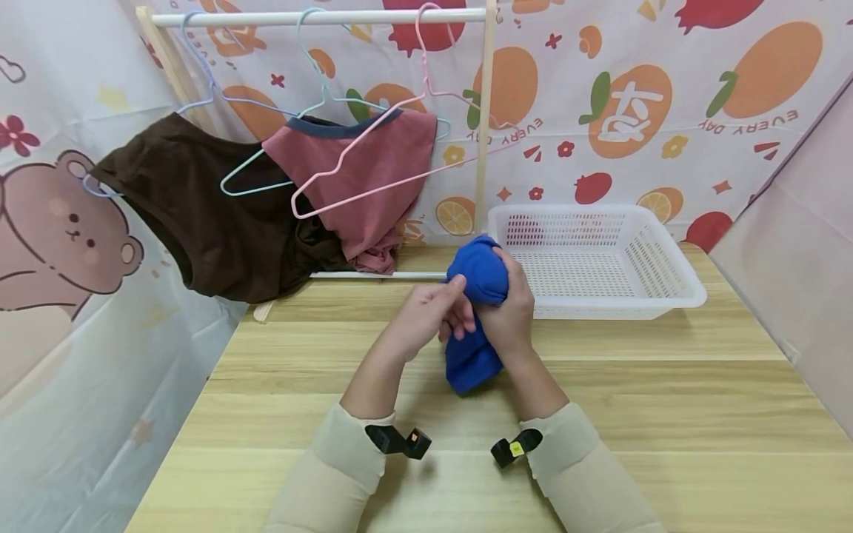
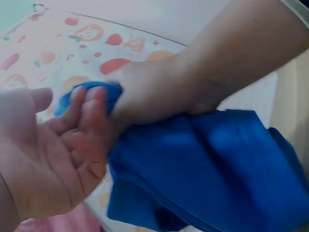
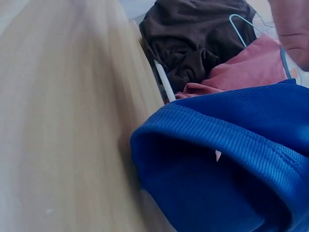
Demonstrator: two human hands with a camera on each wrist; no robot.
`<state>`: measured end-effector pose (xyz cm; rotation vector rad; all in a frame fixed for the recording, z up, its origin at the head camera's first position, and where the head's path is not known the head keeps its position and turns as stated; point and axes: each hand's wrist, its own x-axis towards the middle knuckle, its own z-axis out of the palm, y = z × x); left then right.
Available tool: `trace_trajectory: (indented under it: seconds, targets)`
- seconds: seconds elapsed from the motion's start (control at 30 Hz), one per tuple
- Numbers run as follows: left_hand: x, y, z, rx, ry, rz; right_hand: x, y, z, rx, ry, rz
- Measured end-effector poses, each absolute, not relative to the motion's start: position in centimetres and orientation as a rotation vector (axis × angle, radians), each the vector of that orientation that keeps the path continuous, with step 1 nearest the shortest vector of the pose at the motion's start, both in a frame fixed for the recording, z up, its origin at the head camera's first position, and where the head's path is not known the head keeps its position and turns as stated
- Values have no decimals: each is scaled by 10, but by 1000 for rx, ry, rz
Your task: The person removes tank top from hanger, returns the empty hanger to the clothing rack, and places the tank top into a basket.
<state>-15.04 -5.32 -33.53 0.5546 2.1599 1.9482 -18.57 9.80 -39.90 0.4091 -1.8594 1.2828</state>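
Note:
A blue ribbed garment is bunched in my right hand, which grips it over the middle of the table; its lower part hangs below that hand. In the right wrist view, a wide opening edged by a ribbed band faces the camera. My left hand is just left of the cloth, palm turned up and fingers loosely bent. In the left wrist view, the left fingers overlap the blue cloth's upper bunch beside the right hand, with nothing pinched between them.
A clothes rack stands at the back left with a brown garment, a dusky pink garment and pastel hangers. Among them is an unloaded pink hanger. A white perforated basket sits behind the right hand on the wooden table.

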Motion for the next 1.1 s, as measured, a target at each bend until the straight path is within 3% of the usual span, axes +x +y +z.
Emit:
trace_trajectory:
  seconds: [0.5, 0.83, 1.1]
  targets:
    - [-160, -49, -350, 373, 2058, 1686, -176, 106, -379, 387, -1916, 1591]
    - [-159, -53, -345, 331, 2016, 1830, -162, 104, -363, 550, -1873, 1778]
    - [-159, -50, -344, 314, 1835, 2157, -154, 95, -365, 462, -1782, 1991]
